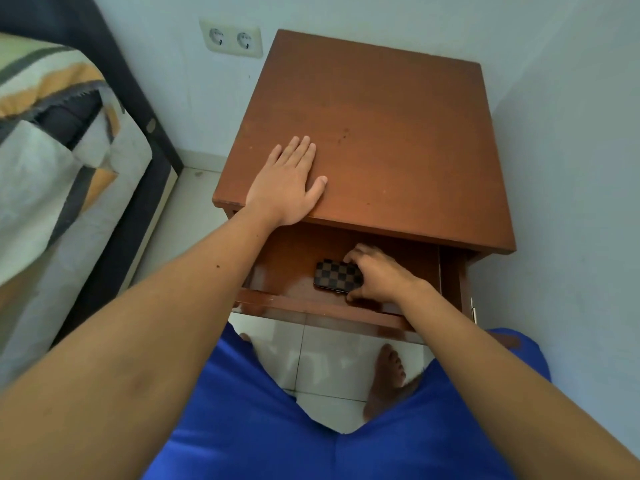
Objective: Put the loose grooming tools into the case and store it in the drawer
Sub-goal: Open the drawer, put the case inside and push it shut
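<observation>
A small checkered brown-and-black case (334, 274) lies closed on the bottom of the pulled-out drawer (322, 311) of a brown wooden nightstand (381, 133). My right hand (377, 275) reaches into the drawer, fingers wrapped around the case's right end. My left hand (289, 183) rests flat, palm down and fingers spread, on the nightstand's top near its front left corner. No loose grooming tools are visible.
A bed with a patterned cover (52, 150) and dark frame stands to the left. A double wall socket (230, 38) sits on the wall behind. The wall runs close along the nightstand's right side. My legs in blue shorts and bare feet stand on white tiles below the drawer.
</observation>
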The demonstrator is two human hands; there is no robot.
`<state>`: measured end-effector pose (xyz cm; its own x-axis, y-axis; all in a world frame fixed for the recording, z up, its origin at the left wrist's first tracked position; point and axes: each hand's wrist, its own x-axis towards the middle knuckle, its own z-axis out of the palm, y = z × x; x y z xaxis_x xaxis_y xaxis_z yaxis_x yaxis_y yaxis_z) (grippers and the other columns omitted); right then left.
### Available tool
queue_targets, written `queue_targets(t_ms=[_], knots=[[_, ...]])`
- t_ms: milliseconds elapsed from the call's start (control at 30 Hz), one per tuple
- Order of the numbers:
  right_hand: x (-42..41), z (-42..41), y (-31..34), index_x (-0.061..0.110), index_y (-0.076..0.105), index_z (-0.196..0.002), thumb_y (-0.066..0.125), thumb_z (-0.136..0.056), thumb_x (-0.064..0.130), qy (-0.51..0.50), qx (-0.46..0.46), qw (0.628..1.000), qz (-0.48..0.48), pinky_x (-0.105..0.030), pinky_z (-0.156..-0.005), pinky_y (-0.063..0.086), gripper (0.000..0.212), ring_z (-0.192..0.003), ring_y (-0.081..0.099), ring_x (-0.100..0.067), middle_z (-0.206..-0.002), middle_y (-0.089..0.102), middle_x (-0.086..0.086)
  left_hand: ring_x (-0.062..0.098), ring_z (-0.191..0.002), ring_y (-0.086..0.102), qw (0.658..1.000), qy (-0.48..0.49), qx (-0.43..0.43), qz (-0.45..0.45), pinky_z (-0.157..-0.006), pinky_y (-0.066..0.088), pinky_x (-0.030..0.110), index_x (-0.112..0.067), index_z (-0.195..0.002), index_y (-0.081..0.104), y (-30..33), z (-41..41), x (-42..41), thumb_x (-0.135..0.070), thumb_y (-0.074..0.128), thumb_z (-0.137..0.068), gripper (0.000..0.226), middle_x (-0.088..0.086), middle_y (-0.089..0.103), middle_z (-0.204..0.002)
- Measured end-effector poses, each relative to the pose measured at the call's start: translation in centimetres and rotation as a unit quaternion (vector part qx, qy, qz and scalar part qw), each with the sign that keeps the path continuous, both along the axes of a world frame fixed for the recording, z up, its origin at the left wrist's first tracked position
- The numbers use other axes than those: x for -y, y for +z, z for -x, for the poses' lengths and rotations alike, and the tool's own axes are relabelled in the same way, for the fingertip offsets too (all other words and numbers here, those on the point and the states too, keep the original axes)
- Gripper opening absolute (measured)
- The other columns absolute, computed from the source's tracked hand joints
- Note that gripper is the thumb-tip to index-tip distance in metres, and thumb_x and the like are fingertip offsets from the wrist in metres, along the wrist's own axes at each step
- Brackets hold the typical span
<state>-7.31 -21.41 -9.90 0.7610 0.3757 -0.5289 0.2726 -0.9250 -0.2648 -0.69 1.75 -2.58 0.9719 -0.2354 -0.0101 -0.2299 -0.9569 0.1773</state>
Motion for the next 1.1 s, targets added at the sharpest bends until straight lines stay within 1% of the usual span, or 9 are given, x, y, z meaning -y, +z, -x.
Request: queue_targets(t_ms=[200,300,367,467,567,633,733,900,1100], knots=[[0.6,0.3,1.8,0.024,0.048,-0.152,0.085,-0.077,0.056,-0.020,0.013,0.999,-0.039,-0.046,-0.121,0.038,0.090,-0.150,0.038,-0.028,-0.162,0.041,-0.004,0.019,-0.165,0.003,1.000,-0.002,0.002,0.010,-0.134,0.001,0.040,-0.016,-0.170,0.012,0.2,0.0,-0.1,-0.059,0.019,-0.110,0.074,0.003,0.008,-0.179],[1.7,2.3,5.4,0.026,0.052,-0.151,0.072,-0.086,0.065,-0.084,0.057,0.983,-0.154,-0.040,-0.109,0.052,0.078,-0.129,0.057,-0.011,-0.146,0.057,0.008,0.019,-0.165,0.003,1.000,0.000,0.003,0.013,-0.134,0.001,0.040,-0.016,-0.170,0.013,0.1,0.0,-0.2,-0.059,0.019,-0.110,0.074,0.003,0.009,-0.179],[2.4,4.6,8.1,0.031,0.049,-0.153,0.069,-0.080,0.078,-0.082,0.074,0.972,-0.209,-0.031,-0.103,0.052,0.089,-0.122,0.056,0.000,-0.138,0.055,0.019,0.019,-0.165,0.003,1.000,0.001,0.003,0.015,-0.134,0.001,0.040,-0.016,-0.170,0.013,0.1,0.0,-0.1,-0.059,0.019,-0.109,0.075,0.003,0.009,-0.179],[2.7,7.5,9.8,0.027,0.032,-0.162,0.070,-0.069,0.088,0.006,0.130,0.975,-0.183,-0.024,-0.115,0.036,0.117,-0.140,0.038,-0.001,-0.152,0.041,0.017,0.019,-0.165,0.003,1.000,0.002,0.002,0.017,-0.134,0.002,0.040,-0.016,-0.170,0.013,0.2,0.1,0.0,-0.059,0.020,-0.110,0.074,0.003,0.009,-0.179],[2.6,7.8,9.4,0.018,0.004,-0.168,0.065,-0.064,0.095,0.052,0.218,0.969,-0.106,-0.033,-0.129,0.010,0.143,-0.162,0.004,-0.015,-0.175,0.005,0.002,0.019,-0.165,0.003,1.000,0.002,0.003,0.018,-0.134,0.001,0.039,-0.017,-0.170,0.014,0.1,0.1,0.0,-0.059,0.020,-0.110,0.074,0.003,0.009,-0.179],[2.6,7.1,9.2,0.016,-0.011,-0.167,0.062,-0.060,0.099,0.035,0.209,0.973,-0.091,-0.036,-0.130,-0.001,0.153,-0.162,-0.013,-0.017,-0.176,-0.014,0.001,0.019,-0.165,0.003,1.000,0.002,0.003,0.018,-0.133,0.000,0.039,-0.017,-0.170,0.013,0.0,0.2,0.0,-0.059,0.020,-0.110,0.074,0.003,0.009,-0.179],[2.9,5.9,9.0,0.014,-0.016,-0.165,0.057,-0.057,0.104,0.037,0.213,0.973,-0.076,-0.039,-0.131,-0.006,0.159,-0.162,-0.018,-0.016,-0.176,-0.018,-0.002,0.019,-0.165,0.002,1.000,0.002,0.001,0.016,-0.134,0.000,0.039,-0.017,-0.171,0.012,0.0,0.1,0.0,-0.060,0.018,-0.110,0.074,0.003,0.008,-0.179],[3.2,4.0,8.4,0.013,0.010,-0.167,0.051,-0.060,0.106,0.042,0.242,0.968,-0.059,-0.044,-0.133,0.007,0.147,-0.163,0.000,-0.020,-0.177,0.001,-0.002,0.019,-0.165,0.001,1.000,0.004,0.000,0.014,-0.134,0.000,0.039,-0.016,-0.171,0.011,0.0,0.2,0.0,-0.059,0.018,-0.110,0.074,0.003,0.007,-0.179],[3.5,1.8,8.2,0.017,0.058,-0.142,0.067,-0.069,0.088,0.017,0.303,0.946,-0.117,-0.043,-0.121,0.035,0.102,-0.148,0.036,-0.018,-0.161,0.043,0.003,0.019,-0.165,0.000,1.000,0.003,-0.003,0.013,-0.134,0.000,0.040,-0.016,-0.170,0.011,0.1,0.1,0.1,-0.058,0.018,-0.111,0.073,0.002,0.006,-0.179]])
